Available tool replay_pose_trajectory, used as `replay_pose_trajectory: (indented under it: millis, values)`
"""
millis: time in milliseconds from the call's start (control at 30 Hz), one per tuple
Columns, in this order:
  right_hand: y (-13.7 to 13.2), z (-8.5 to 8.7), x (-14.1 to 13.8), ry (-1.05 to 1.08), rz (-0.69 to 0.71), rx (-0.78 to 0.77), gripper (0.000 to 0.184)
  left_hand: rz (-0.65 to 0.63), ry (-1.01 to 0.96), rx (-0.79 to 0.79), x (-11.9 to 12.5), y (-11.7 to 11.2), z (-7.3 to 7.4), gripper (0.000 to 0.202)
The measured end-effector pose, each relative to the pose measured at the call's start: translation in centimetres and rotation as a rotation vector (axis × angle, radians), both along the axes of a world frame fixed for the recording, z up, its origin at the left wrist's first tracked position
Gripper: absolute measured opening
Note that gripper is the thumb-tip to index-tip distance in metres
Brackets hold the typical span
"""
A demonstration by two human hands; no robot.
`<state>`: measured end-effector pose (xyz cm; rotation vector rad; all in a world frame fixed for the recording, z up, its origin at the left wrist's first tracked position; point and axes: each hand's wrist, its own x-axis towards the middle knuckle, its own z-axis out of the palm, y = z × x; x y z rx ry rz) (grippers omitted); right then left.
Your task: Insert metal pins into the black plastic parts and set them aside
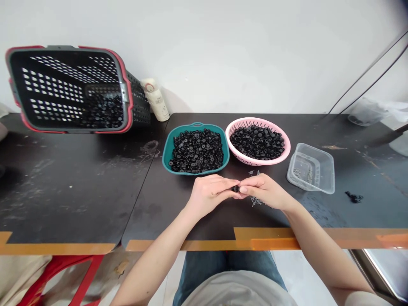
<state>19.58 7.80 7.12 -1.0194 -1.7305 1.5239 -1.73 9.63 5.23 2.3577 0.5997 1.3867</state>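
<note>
My left hand and my right hand meet above the dark table, their fingertips pinching a small black plastic part. Much of that part is hidden by my fingers. Just behind my left hand sits a teal tray heaped with black ring-shaped parts. A pink perforated basket beside it holds similar black parts. Thin metal screws lie scattered under my right hand. Farther right stands a clear plastic container with a few small pieces inside.
A black-and-red plastic crate lies tilted at the back left, with black parts inside. A white bottle leans beside it against the wall. A small black clump lies on the table at right. Orange tape runs along the front edge.
</note>
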Motion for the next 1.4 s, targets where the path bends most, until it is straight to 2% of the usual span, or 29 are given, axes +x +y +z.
replay_pose_trajectory:
  millis: [267,400,600,833,1267,1400]
  values:
    - [0.3,-0.1,0.2,-0.045,-0.027,0.038,0.031,-0.02,0.023,-0.052,0.4,-0.1,-0.4,0.018]
    - [0.5,-0.8,-0.2,0.022,-0.088,0.056,0.034,-0.02,-0.017,-0.076,0.5,-0.1,-0.2,0.021]
    - [0.4,-2.3,-1.0,0.183,-0.184,-0.017,0.031,0.033,-0.064,-0.043,0.7,0.0,-0.2,0.021]
    - [0.3,-2.9,-1.7,0.205,-0.253,-0.022,0.032,0.073,-0.086,-0.019,0.7,0.1,-0.9,0.025]
    - [0.7,-2.9,-3.3,0.42,-0.298,-0.175,0.041,0.119,-0.033,0.006,0.5,1.1,-0.7,0.021]
    - [1.3,-2.1,-2.5,0.424,-0.223,-0.262,0.048,0.131,-0.04,0.048,0.9,1.5,-0.8,0.019]
